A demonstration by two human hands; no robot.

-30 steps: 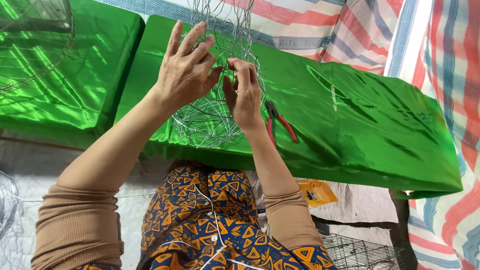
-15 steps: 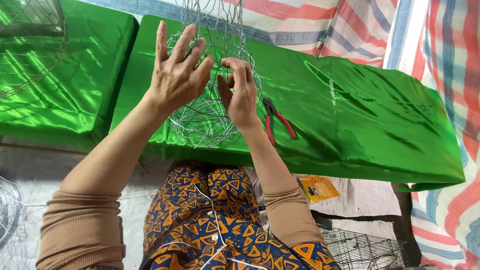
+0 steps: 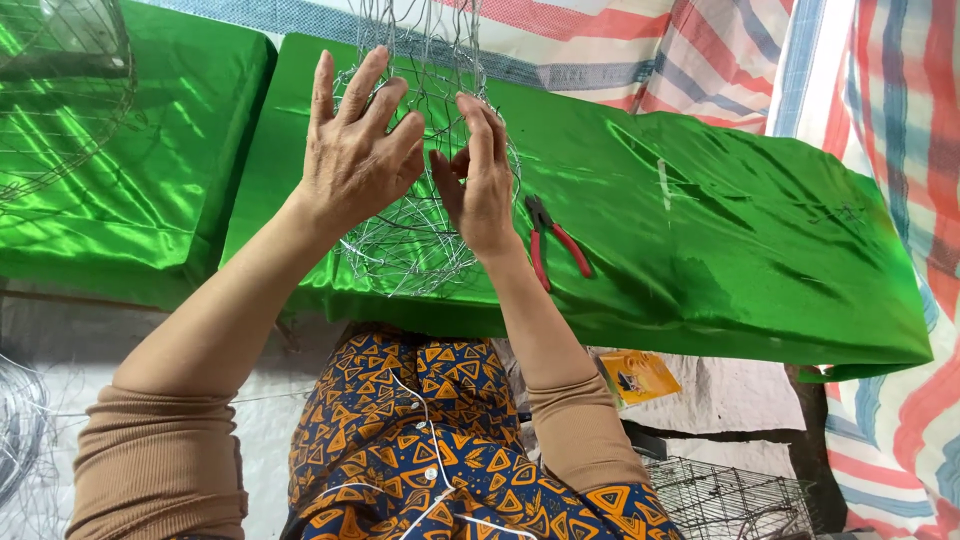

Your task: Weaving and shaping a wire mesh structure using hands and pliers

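My left hand [image 3: 352, 160] rests on the wire mesh frame [image 3: 420, 215], fingers spread apart and flat against its left side. Just right of them, my right hand [image 3: 478, 180] presses the same mesh, fingers together (whether they pinch a strand, I cannot tell). Beyond my right fingers, red-handled pliers [image 3: 553, 240] lie on the green cloth [image 3: 740, 250].
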